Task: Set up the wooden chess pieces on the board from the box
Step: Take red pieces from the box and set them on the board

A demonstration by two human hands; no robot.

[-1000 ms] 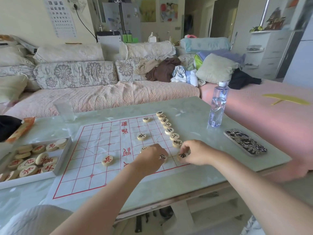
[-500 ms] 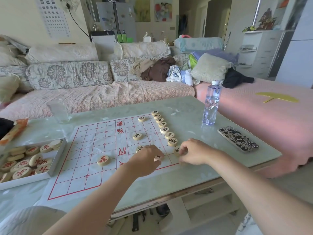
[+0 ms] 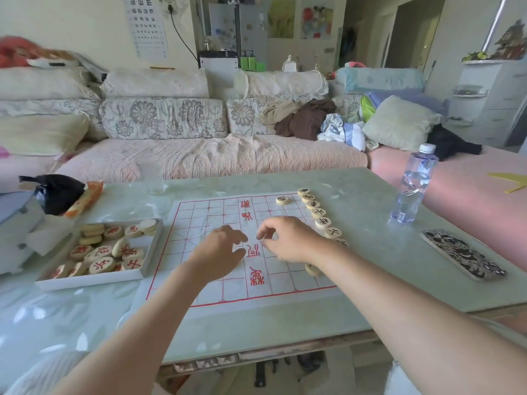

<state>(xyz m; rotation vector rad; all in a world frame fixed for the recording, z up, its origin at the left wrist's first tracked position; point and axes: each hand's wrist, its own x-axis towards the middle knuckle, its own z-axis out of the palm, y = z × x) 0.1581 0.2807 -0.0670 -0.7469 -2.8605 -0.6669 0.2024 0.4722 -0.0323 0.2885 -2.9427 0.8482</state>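
Both hands over mid-board, setup part done.
We see the left hand (image 3: 219, 252) low over the board (image 3: 199, 223), fingers loose and apart, gripping nothing we can see. The right hand (image 3: 288, 240) is just beside it, fingers curled down; we cannot tell if it pinches a piece. Black-marked pieces (image 3: 322, 222) run in a line just right of the right hand along the board edge, likely one back rank nearly laid. Red-marked pieces (image 3: 101, 265) sit in the box (image 3: 91, 280) well left of the left hand on the bench (image 3: 370, 252), so we judge red comes next.
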